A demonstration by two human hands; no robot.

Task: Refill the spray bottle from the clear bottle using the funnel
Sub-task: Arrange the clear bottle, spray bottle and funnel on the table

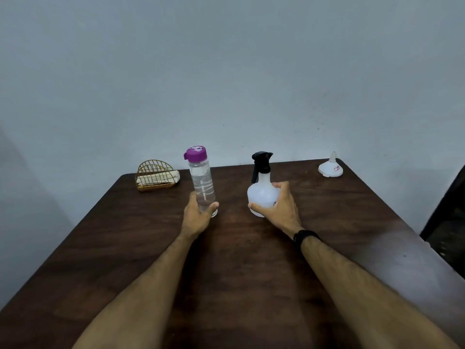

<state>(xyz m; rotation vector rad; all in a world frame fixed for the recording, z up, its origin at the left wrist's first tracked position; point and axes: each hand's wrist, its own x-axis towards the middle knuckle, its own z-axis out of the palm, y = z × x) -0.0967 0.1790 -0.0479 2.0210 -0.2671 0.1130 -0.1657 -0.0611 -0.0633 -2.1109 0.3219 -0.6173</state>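
A clear bottle [201, 182] with a purple cap stands upright on the dark wooden table [226, 260], left of centre. My left hand [198, 215] wraps around its lower part. The white spray bottle [261, 192] with a black trigger head stands upright to the right of it. My right hand [279, 206] grips its round body from the right side, thumb across the front. A white funnel [331, 167] rests upside down, spout up, near the table's far right corner, apart from both hands.
A gold wire napkin holder [156, 176] with pale napkins stands at the far left of the table. A pale blue wall rises right behind the table's far edge. A dark object [448, 222] stands off the right side.
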